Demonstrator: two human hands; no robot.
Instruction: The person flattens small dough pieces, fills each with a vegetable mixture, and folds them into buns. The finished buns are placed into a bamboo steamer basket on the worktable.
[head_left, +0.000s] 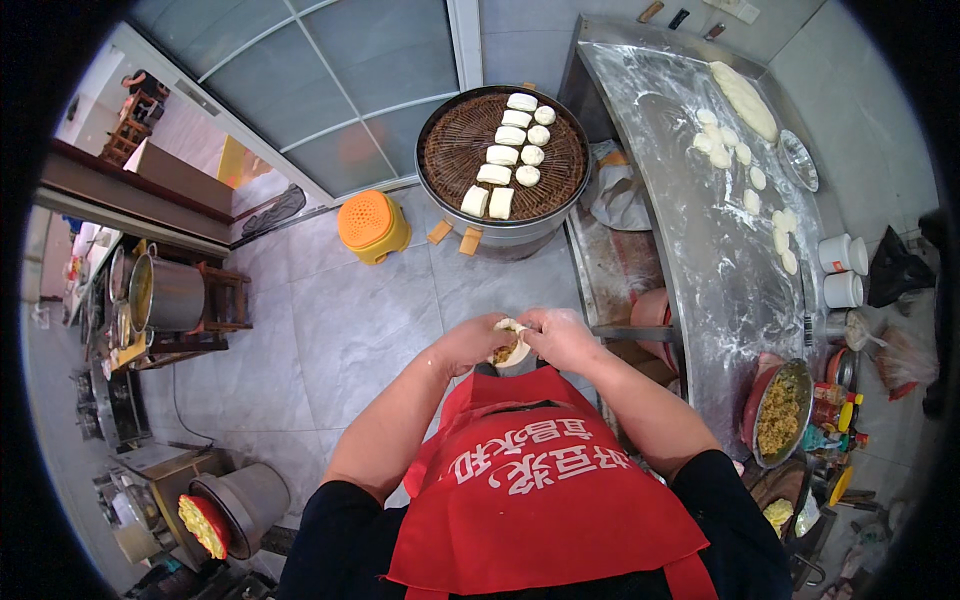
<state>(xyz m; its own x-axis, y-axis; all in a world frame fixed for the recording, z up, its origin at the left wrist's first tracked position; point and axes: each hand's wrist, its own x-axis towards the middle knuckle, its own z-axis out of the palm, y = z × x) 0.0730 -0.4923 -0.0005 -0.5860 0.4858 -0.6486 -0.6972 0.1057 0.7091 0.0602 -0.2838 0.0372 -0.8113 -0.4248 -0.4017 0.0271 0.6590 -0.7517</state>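
Observation:
My left hand holds a round dough wrapper with brown and green filling, in front of my red apron. My right hand pinches the wrapper's right edge, so both hands touch it. Beyond them stands a round steamer with a dark woven mat, bearing a row of rectangular dough pieces and a row of round filled buns. On the floured steel worktable at right lie several small dough rounds and a long dough slab. A bowl of filling stands near its closer end.
A yellow plastic stool stands left of the steamer. A metal bowl and white tubs sit along the worktable's far right side. At left are a large steel pot and a grey bin. A person shows beyond the doorway.

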